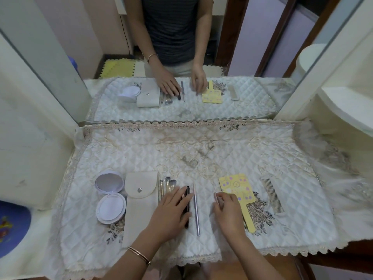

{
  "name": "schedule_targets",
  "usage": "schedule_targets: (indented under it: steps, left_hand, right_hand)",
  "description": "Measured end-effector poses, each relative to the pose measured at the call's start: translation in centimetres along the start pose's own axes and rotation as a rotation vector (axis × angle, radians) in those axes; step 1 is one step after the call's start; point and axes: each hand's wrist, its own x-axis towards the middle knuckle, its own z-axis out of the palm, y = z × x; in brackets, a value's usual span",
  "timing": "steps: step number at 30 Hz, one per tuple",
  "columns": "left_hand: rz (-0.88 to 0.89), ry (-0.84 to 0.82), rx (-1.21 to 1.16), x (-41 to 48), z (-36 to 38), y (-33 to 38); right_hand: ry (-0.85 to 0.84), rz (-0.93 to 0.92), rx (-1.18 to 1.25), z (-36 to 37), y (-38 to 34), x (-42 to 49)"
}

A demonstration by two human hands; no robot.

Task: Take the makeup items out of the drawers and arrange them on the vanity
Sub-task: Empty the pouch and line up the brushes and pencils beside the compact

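**Two hands among the makeup things**

The left hand (171, 207) lies flat with its fingers spread out, palm down. It rests on top of a dark, thin stick-like thing (187, 207), and its fingertips reach up near a little bunch of makeup brushes (167, 185). It is not gripping anything. A thin bracelet (139, 254) sits on that wrist.

The right hand (229, 211) is curled up, with its fingertips pinched together on something small and pale (215, 196). It is too small to tell what it is.

Between the two hands lies a long silver stick (195, 209), pointing away from the person.

Just beside the right hand is a yellow hand mirror (238, 185) with little pictures on it. The hand covers part of its handle. Farther right lies a metal comb (272, 196), apart from the mirror.

Left of the brushes is a cream pouch (140, 203) with a snap button. Next to that is an open round compact (110, 198), lid up, showing its little mirror and white puff.

All of it sits on a white quilted cloth (181, 154) with lace edges that covers the surface. A big wall mirror (181, 57) stands behind it.
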Motion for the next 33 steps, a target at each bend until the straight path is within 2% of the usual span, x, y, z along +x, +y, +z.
schedule_targets:
  steps: [2,6,11,15,18,23,27,30,33]
  left_hand:
    - [0.025,0.014,0.041,0.2,-0.4,0.0]
    - [-0.037,-0.033,0.06,0.4,-0.6,-0.2]
    - [-0.038,0.034,-0.122,0.6,-0.1,0.3]
    - [-0.081,0.017,-0.034,0.5,0.3,0.4]
    - [0.024,0.097,0.042,1.2,-0.4,-0.2]
    - [0.305,0.057,0.242,2.4,-2.6,-0.1]
    - [0.393,0.031,0.304,3.3,-2.1,0.0]
    - [0.508,0.114,0.309,3.6,-2.5,0.0]
    - [0.499,0.15,0.177,3.3,-2.9,-0.8]
  right_hand:
    - [-0.049,-0.003,-0.074,-0.2,0.4,0.5]
    - [-0.092,-0.058,-0.198,0.2,-0.2,0.7]
    - [-0.118,-0.028,0.034,0.9,-2.1,0.7]
    - [-0.203,-0.013,0.053,2.0,-2.9,0.5]
    - [-0.219,-0.009,0.07,1.8,-2.9,0.3]
    - [-0.217,0.014,0.109,1.6,-2.1,0.1]
    - [-0.227,0.017,0.13,1.6,-1.8,0.3]
    - [-0.222,0.037,0.147,1.5,-1.5,0.5]
    - [-0.215,0.068,0.191,1.4,-1.3,0.6]
